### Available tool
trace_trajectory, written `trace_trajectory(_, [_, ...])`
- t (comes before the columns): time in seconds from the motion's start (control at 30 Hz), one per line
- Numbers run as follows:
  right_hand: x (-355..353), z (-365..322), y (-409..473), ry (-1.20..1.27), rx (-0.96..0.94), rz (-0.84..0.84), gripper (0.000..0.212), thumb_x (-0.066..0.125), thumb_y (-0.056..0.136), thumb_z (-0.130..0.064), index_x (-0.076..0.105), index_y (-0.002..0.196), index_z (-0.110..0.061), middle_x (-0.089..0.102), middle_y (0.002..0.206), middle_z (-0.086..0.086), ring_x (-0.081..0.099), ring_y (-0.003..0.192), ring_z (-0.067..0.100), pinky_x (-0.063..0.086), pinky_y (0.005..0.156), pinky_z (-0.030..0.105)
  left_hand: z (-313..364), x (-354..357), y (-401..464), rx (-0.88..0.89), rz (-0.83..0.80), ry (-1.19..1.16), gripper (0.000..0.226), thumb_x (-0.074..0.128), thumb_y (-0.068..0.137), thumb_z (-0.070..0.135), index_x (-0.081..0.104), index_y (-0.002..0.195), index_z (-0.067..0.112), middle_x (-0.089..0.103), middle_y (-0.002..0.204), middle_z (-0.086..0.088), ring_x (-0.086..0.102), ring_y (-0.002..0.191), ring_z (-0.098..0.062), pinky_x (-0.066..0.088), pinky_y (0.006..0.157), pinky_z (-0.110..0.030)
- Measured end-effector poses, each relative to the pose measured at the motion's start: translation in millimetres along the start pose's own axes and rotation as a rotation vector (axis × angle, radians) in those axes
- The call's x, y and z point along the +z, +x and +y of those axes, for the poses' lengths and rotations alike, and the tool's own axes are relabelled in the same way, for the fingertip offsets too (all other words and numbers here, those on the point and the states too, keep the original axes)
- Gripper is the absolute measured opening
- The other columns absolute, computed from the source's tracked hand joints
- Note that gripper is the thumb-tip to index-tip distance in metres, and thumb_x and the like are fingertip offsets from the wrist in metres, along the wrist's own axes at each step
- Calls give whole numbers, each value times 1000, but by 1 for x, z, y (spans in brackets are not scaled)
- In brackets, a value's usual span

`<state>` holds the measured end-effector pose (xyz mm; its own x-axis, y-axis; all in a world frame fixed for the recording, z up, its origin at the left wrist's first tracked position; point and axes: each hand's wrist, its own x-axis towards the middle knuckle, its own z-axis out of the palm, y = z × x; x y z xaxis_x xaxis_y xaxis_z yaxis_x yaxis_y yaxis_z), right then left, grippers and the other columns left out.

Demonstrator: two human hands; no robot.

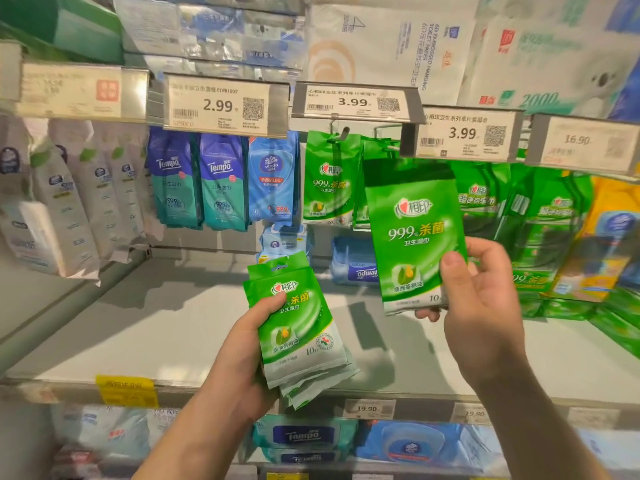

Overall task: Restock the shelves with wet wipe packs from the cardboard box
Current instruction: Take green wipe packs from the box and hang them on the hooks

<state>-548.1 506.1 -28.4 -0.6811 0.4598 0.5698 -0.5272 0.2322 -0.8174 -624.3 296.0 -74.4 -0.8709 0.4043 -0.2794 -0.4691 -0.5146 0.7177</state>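
Note:
My left hand grips a small stack of green wet wipe packs above the grey shelf board, thumb across the top pack. My right hand pinches a single green wet wipe pack by its lower right corner and holds it upright, its top edge just under the metal peg hook. Matching green packs hang from the neighbouring hook to the left. The cardboard box is out of view.
Price tag holders jut out over the hooks. Blue Tempo packs and a Vinda pack hang to the left, white packs further left. More green packs crowd the right. Blue wipe packs lie at the shelf back.

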Motion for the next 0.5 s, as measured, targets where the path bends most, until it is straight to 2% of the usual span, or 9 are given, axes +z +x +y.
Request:
trace_trajectory(0.17, [-6,-2,2,-6,-127,50,11,55,102,-30,52,112,-33,75,98,-5,69,84,16,59,70,39,-1,3,-4,-29,26,35,51,75,72,32,74,119,13,76,111,-18,75,79,-36,60,77,-44])
trace_trajectory(0.33, [-4,-2,7,-5,-120,101,7,50,105,-29,50,111,-32,73,95,-2,66,72,20,53,52,27,-2,3,-6,-49,35,34,51,73,73,31,74,119,9,77,107,-19,75,76,-36,58,78,-44])
trace_trajectory(0.43, [-3,2,10,-5,-64,129,6,47,106,-28,49,108,-34,73,92,-4,62,64,18,50,48,24,-3,2,-7,-62,40,25,52,72,77,30,72,124,7,76,110,-21,75,77,-37,59,77,-44])
trace_trajectory(0.5, [-2,2,9,10,-39,132,7,48,102,-35,50,108,-32,72,90,-1,59,57,17,48,47,24,-3,2,-9,-65,27,17,48,70,81,29,72,124,6,76,110,-22,75,75,-37,62,71,-44])
